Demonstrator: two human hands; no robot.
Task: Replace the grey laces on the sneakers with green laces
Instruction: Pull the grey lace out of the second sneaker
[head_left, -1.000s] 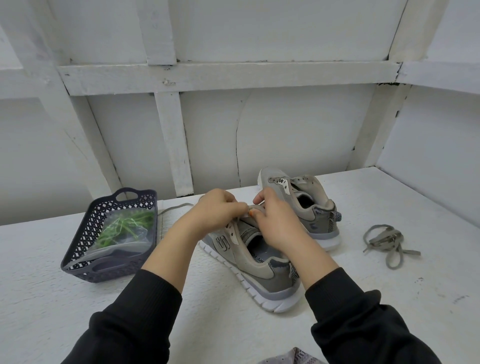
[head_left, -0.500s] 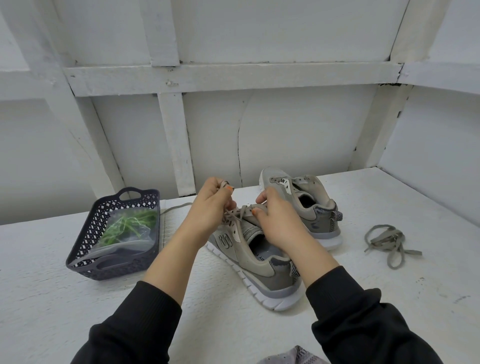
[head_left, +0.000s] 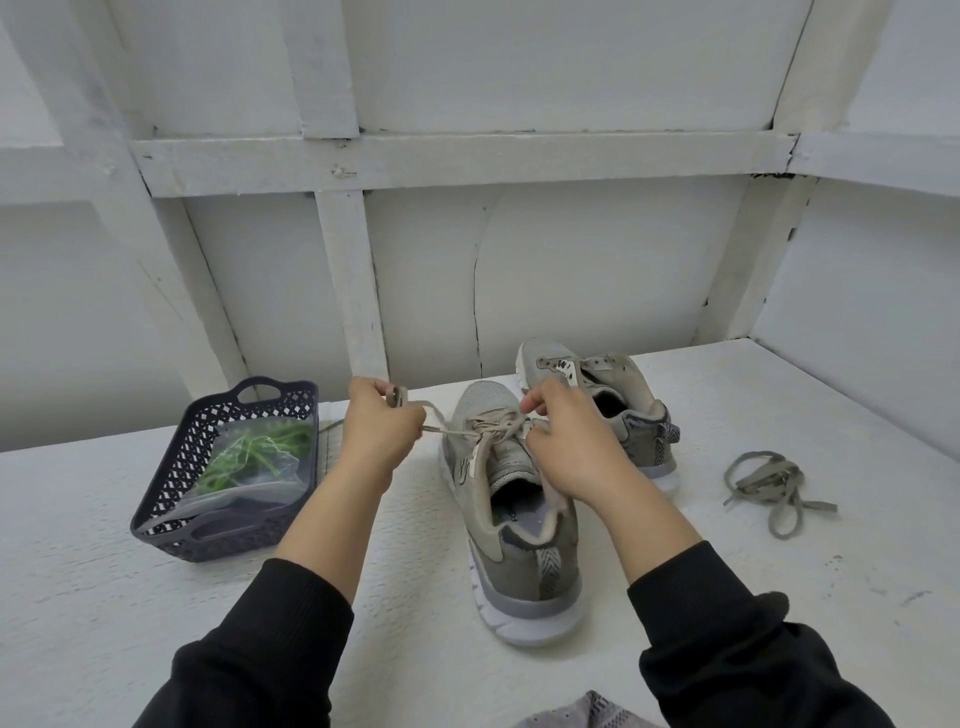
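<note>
A grey sneaker (head_left: 511, 525) stands on the white table, heel towards me, still threaded with a grey lace (head_left: 485, 427). My left hand (head_left: 376, 428) grips one end of that lace and holds it out to the left of the shoe. My right hand (head_left: 566, 441) pinches the lace at the eyelets on the shoe's right side. A second grey sneaker (head_left: 615, 395) without a lace stands behind and to the right. Green laces (head_left: 257, 452) lie in a clear bag inside a dark basket (head_left: 171, 512) on the left.
A loose grey lace (head_left: 769, 480) lies in a heap on the table to the right of the shoes. White wall boards close off the back and right side. A bit of patterned cloth (head_left: 592, 714) shows at the bottom edge.
My left hand has moved left and away from the shoe, drawing the grey lace out sideways. The near sneaker has turned so its toe points more straight away from me.
</note>
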